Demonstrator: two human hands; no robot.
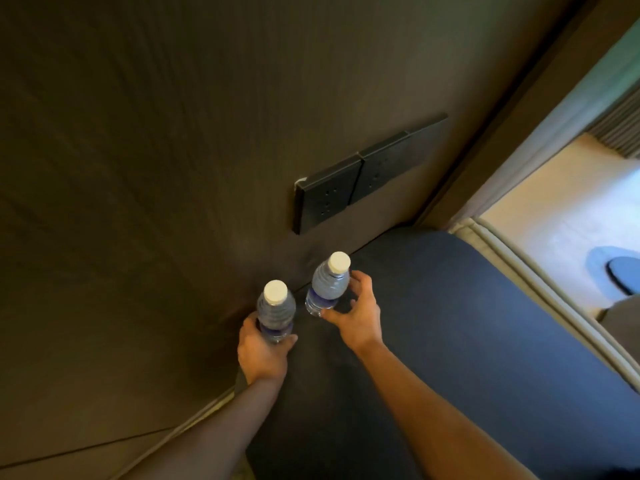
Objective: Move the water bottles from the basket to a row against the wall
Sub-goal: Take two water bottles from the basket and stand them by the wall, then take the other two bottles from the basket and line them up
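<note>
Two clear water bottles with white caps and blue labels stand upright on a dark counter (450, 323), close to the brown wall (156, 168). My left hand (261, 351) wraps around the base of the left bottle (276, 311). My right hand (356, 315) curls around the lower part of the right bottle (329, 285), thumb in front and fingers behind it. The two bottles stand a short gap apart along the wall. No basket is in view.
A black double socket panel (363, 171) is set in the wall just above the bottles. The counter's pale padded edge (519, 278) runs on the right, with a lit floor and a dark round object (623, 275) beyond it.
</note>
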